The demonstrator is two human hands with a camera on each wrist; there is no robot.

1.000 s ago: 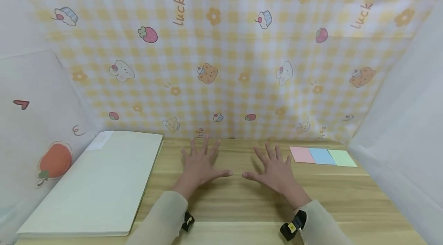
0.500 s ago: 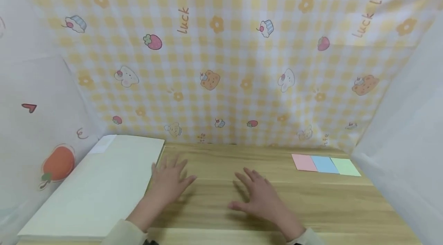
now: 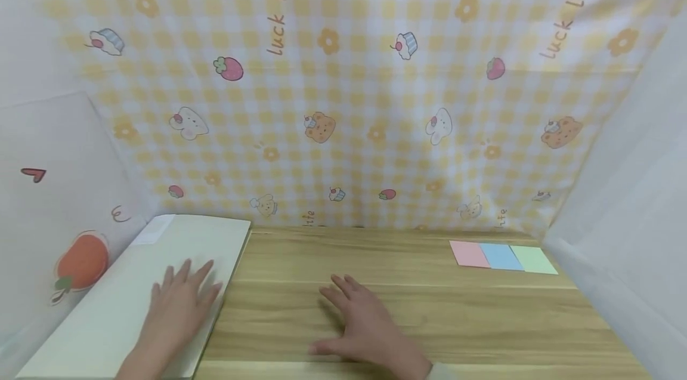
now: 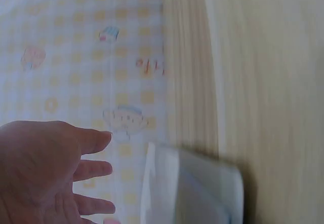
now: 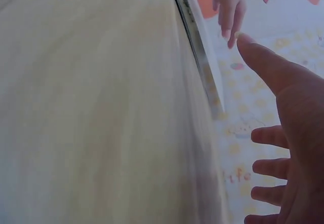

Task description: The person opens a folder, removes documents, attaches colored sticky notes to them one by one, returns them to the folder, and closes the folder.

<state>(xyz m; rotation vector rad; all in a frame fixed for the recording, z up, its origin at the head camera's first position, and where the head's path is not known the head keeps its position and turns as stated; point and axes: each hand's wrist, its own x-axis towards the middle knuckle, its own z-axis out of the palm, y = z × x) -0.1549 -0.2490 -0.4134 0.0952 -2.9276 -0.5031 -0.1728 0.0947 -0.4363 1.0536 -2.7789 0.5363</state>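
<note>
A large, flat white board, thick at its edge, lies along the left side of the wooden table. Over its right part is my left hand, fingers spread; whether it touches the surface I cannot tell. The left wrist view shows this hand holding nothing, with the end of the board beside it. My right hand hovers over the middle of the table, thumb apart and fingers slightly bent. Nothing is in this hand in the right wrist view either.
Pink, blue and green paper squares lie side by side at the back right of the wooden table. A yellow checked cloth hangs behind, with white cloth at both sides.
My left hand has moved left from the table's middle to over the white board. The right hand has drifted left and nearer to me, its fingers less spread.
</note>
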